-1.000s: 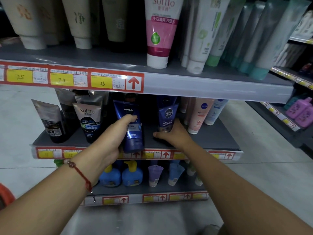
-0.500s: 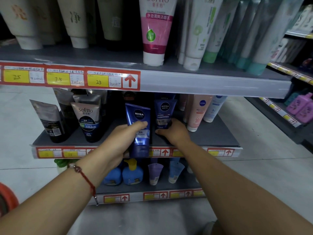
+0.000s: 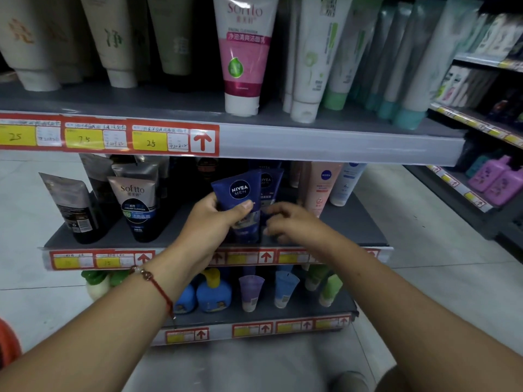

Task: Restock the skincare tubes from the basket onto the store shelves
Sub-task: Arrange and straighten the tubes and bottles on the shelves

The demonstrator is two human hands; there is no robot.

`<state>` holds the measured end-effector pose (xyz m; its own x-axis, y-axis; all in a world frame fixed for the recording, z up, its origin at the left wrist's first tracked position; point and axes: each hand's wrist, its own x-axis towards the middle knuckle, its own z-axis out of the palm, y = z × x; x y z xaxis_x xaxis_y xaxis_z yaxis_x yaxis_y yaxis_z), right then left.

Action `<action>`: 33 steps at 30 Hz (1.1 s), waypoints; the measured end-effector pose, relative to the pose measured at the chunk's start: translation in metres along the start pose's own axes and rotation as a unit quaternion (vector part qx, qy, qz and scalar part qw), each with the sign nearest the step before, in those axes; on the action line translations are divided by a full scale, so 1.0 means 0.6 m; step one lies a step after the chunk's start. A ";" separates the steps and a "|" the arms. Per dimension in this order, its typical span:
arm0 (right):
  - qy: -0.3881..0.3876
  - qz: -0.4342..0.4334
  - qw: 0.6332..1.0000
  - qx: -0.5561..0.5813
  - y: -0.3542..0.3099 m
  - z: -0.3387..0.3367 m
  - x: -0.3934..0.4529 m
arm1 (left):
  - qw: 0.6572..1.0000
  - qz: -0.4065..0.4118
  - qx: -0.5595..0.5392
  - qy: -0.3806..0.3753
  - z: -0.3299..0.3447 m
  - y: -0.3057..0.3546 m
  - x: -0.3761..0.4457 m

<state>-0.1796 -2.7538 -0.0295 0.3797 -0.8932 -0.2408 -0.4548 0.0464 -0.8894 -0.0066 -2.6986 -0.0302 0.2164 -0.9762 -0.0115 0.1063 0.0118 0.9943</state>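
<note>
My left hand (image 3: 213,222) grips a dark blue Nivea Men tube (image 3: 239,190), standing cap-down near the front of the middle shelf (image 3: 365,230). Just right of it, my right hand (image 3: 294,222) hovers with fingers curled and apart, close to a second blue Nivea Men tube (image 3: 268,182) behind. Whether it touches that tube I cannot tell. A black and blue Softto tube (image 3: 137,207) stands to the left. At the far left edge an orange rim, perhaps the basket (image 3: 7,343), just shows.
The top shelf (image 3: 339,148) holds a pink Softto tube (image 3: 244,52) and several pale and teal tubes. Pink and white Nivea tubes (image 3: 322,185) stand right of my hands. The bottom shelf carries blue bottles (image 3: 213,292) and small tubes. Another shelf unit with purple bottles (image 3: 498,179) stands on the right.
My left hand has slid the blue Nivea Men tube to the right, up against the second one. My right hand has lifted off the shelf and drawn back a little.
</note>
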 end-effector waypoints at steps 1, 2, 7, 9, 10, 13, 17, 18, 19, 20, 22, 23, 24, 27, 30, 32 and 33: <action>-0.031 -0.024 0.999 0.011 -0.001 0.004 -0.011 | 1.000 0.007 -0.002 0.000 0.008 0.000 0.003; -0.032 -0.050 0.998 0.019 0.002 0.008 -0.019 | 1.000 0.012 0.001 -0.003 0.016 0.001 0.005; 0.105 -0.131 0.985 -0.029 0.026 0.029 -0.017 | 0.996 0.057 0.072 -0.002 0.049 -0.012 0.010; 0.139 -0.130 0.980 -0.053 0.041 0.036 -0.009 | 0.992 0.066 0.103 0.010 0.054 -0.022 0.013; 0.151 -0.128 0.978 -0.062 0.046 0.040 -0.005 | 0.991 0.066 0.112 0.018 0.054 -0.029 0.015; 0.160 -0.121 0.976 -0.086 0.055 0.046 0.008 | 0.988 0.062 0.132 0.047 0.058 -0.046 0.018; 0.160 -0.100 0.977 -0.101 0.060 0.046 0.021 | 0.985 0.083 0.147 0.038 0.062 -0.059 0.020; 0.161 -0.089 0.978 -0.096 0.060 0.046 0.022 | 0.983 0.088 0.157 0.028 0.061 -0.061 0.021; 0.161 -0.079 0.979 -0.094 0.059 0.045 0.023 | 0.980 0.094 0.174 0.021 0.060 -0.064 0.022; 0.159 -0.070 0.980 -0.096 0.058 0.045 0.023 | 0.976 0.098 0.195 0.018 0.058 -0.067 0.022; 0.158 -0.064 0.980 -0.107 0.057 0.044 0.022 | 0.967 0.101 0.232 0.012 0.052 -0.070 0.022; 0.158 -0.063 0.979 -0.115 0.055 0.044 0.021 | 0.963 0.101 0.251 0.009 0.049 -0.071 0.020; 0.156 -0.058 0.978 -0.126 0.052 0.044 0.018 | 0.957 0.100 0.272 0.005 0.045 -0.070 0.018; 0.121 0.003 0.963 -0.240 0.034 0.031 -0.001 | 0.911 0.113 0.396 -0.002 0.024 -0.059 0.005; 0.046 0.071 0.918 -0.386 -0.001 0.015 -0.038 | 0.829 0.100 0.550 -0.035 -0.011 -0.044 -0.013; 0.018 0.062 0.895 -0.442 -0.021 0.016 -0.061 | 0.787 0.081 0.608 -0.069 -0.043 -0.037 -0.029; 0.004 0.040 0.886 -0.462 -0.032 0.024 -0.070 | 0.774 0.078 0.623 -0.082 -0.062 -0.035 -0.038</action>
<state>-0.1752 -2.7107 -0.0081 0.3128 -0.9070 -0.2821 -0.9466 -0.2733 -0.1707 0.0223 -2.6684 -0.0551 -0.0055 -0.9995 0.0313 -0.9492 0.0151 0.3142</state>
